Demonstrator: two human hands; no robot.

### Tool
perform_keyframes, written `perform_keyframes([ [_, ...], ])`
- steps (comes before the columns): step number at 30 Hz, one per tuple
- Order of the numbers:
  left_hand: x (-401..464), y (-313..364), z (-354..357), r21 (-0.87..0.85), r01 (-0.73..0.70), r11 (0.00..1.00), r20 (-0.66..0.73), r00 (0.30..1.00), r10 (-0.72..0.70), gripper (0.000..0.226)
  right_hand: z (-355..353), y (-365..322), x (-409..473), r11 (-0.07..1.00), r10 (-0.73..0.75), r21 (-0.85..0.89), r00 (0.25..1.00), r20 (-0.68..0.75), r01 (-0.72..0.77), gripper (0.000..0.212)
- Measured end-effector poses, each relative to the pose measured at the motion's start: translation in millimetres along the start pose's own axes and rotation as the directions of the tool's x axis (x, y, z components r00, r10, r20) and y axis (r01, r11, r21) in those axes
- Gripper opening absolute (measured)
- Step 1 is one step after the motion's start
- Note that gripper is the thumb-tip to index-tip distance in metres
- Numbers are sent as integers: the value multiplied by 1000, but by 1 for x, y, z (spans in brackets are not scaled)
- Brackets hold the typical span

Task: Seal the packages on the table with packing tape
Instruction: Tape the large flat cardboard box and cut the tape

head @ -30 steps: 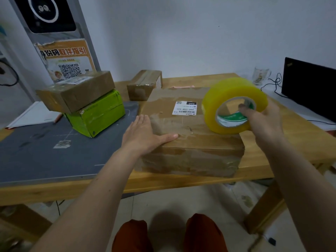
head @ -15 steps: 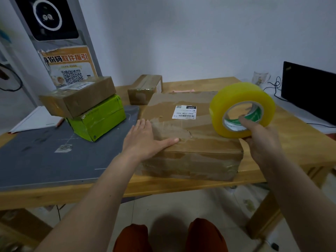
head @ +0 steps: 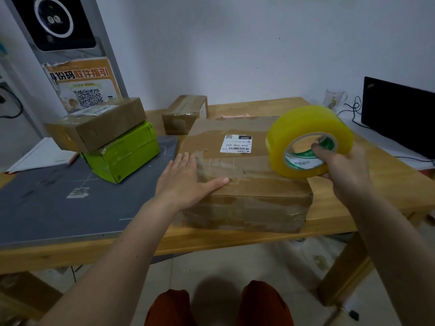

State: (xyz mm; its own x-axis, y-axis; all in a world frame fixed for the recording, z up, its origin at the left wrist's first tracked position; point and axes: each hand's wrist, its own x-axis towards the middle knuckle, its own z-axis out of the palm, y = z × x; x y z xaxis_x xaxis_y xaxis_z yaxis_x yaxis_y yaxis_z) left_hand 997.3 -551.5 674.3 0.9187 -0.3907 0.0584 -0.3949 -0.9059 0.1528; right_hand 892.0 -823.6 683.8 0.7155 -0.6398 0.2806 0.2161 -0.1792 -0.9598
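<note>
— Two hands are working: where are they?
— The left hand (head: 186,182) lies flat, fingers straight, on the big cardboard package (head: 247,180) at frame centre. The right hand (head: 339,170) clasps the yellow tape roll (head: 303,140), thumb hooked through its core.
— What has changed?
— Over the last second the roll has drifted a little right and lower, hanging over the package's right end; the left hand has stayed put.
— Meaning?
— Probably lining up to start a strip. No loose tape end shows, so sealing looks not yet begun. Other packages (head: 98,123) wait at upper left.
</note>
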Motion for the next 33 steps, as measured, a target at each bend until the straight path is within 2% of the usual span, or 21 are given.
perform_keyframes([
  [5,-11,25,4,12,-222,975,-3,975,222,117,2,-1,-1,997,-22,-68,1000,-3,22,34],
  [7,-16,41,9,8,-292,956,-5,956,292,118,3,-1,-1,995,-36,-90,999,-19,35,29],
  [11,-18,64,13,-22,-365,931,-6,931,365,113,7,1,-2,988,-68,-139,997,-22,65,25],
  [16,-23,92,21,-20,-446,895,17,895,446,118,13,1,0,965,-123,-238,992,-23,114,24],
  [20,-20,80,15,-22,-408,913,88,909,408,116,16,-1,-2,966,-137,-225,990,-26,128,25],
  [23,-17,54,4,33,-306,951,146,943,299,120,16,0,-4,974,-107,-206,994,-30,99,25],
  [29,-15,11,-18,122,-67,990,210,977,40,143,17,3,-2,975,-96,-205,994,-48,84,22],
  [31,-13,22,-19,126,-64,990,194,980,39,148,17,4,-2,975,-87,-207,995,-50,75,22],
  [33,-13,44,-11,76,-189,979,185,968,172,147,17,4,-3,979,-73,-196,995,-63,59,24],
])
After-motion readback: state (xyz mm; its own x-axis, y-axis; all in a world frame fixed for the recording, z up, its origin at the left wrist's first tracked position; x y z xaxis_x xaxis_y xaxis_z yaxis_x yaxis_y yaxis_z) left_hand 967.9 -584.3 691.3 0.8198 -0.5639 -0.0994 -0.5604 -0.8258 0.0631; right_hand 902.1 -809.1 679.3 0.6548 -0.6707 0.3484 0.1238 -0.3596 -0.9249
